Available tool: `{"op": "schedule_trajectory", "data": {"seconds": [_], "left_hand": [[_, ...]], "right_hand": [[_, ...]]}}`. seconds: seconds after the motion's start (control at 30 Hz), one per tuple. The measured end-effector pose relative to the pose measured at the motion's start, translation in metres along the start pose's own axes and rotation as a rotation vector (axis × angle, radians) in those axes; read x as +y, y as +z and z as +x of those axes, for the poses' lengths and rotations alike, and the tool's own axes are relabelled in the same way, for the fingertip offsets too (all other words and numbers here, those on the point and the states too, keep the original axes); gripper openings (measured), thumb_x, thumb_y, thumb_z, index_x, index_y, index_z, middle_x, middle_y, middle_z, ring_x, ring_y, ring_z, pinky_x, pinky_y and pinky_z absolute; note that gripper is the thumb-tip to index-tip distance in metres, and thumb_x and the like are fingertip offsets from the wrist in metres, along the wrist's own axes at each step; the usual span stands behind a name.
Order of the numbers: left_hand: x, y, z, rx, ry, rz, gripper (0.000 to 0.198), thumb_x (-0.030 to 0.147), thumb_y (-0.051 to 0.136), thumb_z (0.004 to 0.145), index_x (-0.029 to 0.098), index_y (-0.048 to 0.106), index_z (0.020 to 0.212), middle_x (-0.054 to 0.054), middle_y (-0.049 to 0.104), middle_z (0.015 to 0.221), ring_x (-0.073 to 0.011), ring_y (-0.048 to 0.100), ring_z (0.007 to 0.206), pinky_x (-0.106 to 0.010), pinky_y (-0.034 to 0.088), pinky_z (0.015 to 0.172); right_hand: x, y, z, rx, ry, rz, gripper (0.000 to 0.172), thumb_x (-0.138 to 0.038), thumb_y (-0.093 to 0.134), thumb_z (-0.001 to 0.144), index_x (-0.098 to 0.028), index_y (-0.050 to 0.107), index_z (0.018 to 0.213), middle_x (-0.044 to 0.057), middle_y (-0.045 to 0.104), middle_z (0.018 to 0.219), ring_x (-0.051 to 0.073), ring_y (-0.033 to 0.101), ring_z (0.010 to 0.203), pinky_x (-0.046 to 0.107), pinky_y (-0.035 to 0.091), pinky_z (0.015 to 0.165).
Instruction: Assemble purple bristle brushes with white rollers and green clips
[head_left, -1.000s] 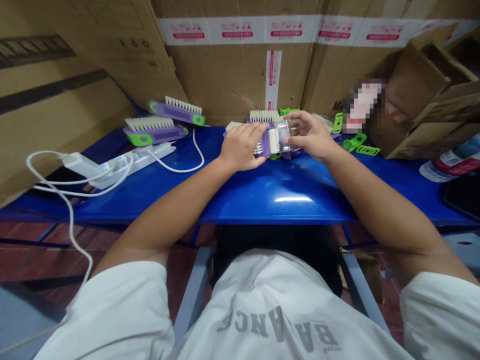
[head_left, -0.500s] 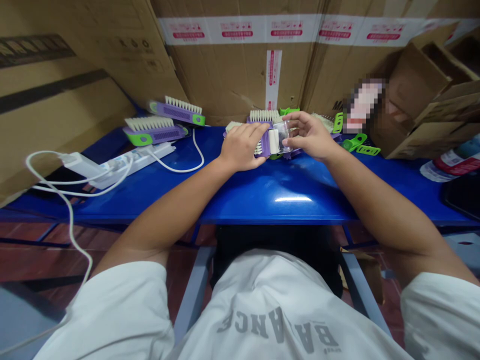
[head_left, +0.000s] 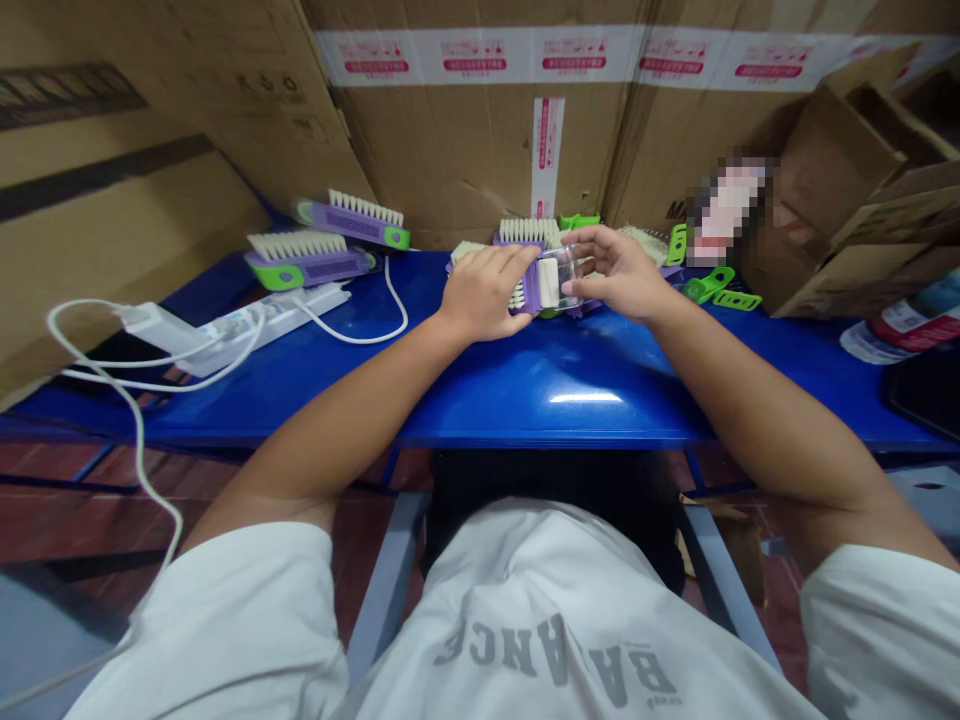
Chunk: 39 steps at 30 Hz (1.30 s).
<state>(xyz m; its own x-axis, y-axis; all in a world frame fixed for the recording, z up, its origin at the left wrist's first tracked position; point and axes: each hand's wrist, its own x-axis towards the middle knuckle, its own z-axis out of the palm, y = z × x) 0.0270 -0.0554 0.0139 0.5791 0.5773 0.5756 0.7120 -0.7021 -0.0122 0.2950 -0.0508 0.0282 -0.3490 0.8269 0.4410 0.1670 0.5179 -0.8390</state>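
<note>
My left hand [head_left: 480, 293] rests over a purple brush [head_left: 531, 285] with white bristles and grips it from the left. At the brush's end sits a white cylindrical piece [head_left: 549, 283], partly inside a clear plastic case [head_left: 559, 280]. My right hand [head_left: 619, 273] holds that case by its right side, fingertips on the plastic. Behind both hands, a heap of similar brushes [head_left: 529, 232] lies on the blue table [head_left: 570, 385], partly hidden by my hands.
Two purple-and-lime brushes [head_left: 307, 262] lie at the table's back left, near a white power strip [head_left: 270, 320] with white cables. Lime-green brush parts [head_left: 709, 288] lie to the right. Cardboard boxes [head_left: 480, 130] wall off the back. A plastic bottle [head_left: 900, 335] lies at far right.
The clear case has shifted slightly down and left over the white piece. My right-hand fingers have spread a little wider around it.
</note>
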Motion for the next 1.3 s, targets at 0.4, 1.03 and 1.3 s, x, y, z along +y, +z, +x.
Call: {"op": "schedule_trajectory", "data": {"seconds": [0.4,1.03,1.3], "left_hand": [[-0.001,0.002,0.000,0.010,0.022,-0.001,0.083,0.040,0.074,0.086,0.020,0.058,0.166,-0.017,0.070,0.161,-0.0430,0.067,0.146,-0.058,0.050,0.126],[-0.003,0.004,0.000,0.012,0.043,0.002,0.083,0.041,0.075,0.087,0.018,0.058,0.165,-0.019,0.070,0.159,-0.0447,0.067,0.145,-0.059,0.051,0.124],[-0.001,0.002,0.000,0.005,0.045,0.023,0.084,0.039,0.075,0.087,0.016,0.057,0.165,-0.020,0.070,0.159,-0.0446,0.068,0.144,-0.058,0.051,0.124]], "right_hand": [[0.004,0.001,-0.001,-0.013,0.012,0.011,0.072,-0.044,0.109,0.060,-0.033,0.072,0.121,0.003,0.074,0.115,0.028,0.073,0.103,0.048,0.071,0.091],[0.012,-0.004,0.000,-0.074,-0.032,-0.008,0.074,-0.047,0.107,0.068,-0.030,0.071,0.130,0.003,0.074,0.117,0.022,0.073,0.096,0.040,0.070,0.085],[0.018,-0.001,0.001,-0.084,-0.046,-0.019,0.072,-0.046,0.107,0.068,-0.029,0.071,0.128,0.003,0.076,0.114,0.021,0.072,0.092,0.038,0.069,0.080]]}}
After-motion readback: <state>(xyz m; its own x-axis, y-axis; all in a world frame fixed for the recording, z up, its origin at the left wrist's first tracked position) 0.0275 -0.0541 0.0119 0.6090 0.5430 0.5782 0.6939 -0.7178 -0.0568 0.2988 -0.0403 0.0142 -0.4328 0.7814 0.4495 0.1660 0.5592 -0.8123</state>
